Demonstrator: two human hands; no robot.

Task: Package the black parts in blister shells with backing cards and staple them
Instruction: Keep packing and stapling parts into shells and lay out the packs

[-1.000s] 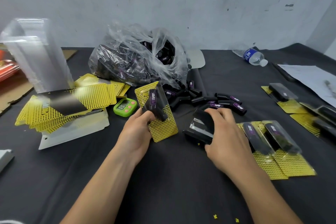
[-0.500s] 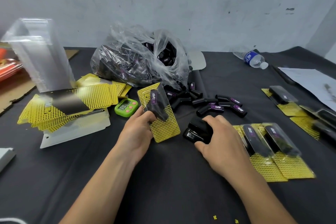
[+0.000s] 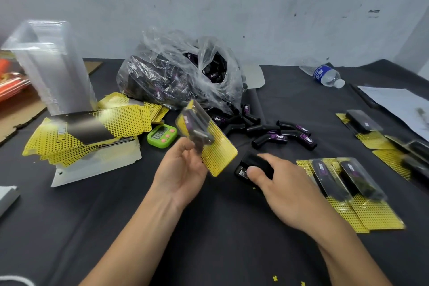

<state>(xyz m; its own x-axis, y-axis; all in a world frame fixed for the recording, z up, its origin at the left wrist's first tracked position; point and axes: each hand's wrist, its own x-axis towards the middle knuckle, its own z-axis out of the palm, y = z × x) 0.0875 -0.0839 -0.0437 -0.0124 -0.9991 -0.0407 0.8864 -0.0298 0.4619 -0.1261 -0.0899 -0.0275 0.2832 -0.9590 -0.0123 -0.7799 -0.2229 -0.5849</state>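
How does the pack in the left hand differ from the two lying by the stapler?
The held pack is off the table and tilted, gripped by the left hand; the two lying packs rest flat beside the stapler, overlapping, untouched. Both show yellow dotted card, clear shell, black part.

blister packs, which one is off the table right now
The pack gripped in the left hand, tilted above the table; the two packs beside the right hand gripping the stapler and others at far right lie flat.

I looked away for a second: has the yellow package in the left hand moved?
Yes. The package in the left hand has tilted, its lower end swinging right, away from the green timer toward the stapler.
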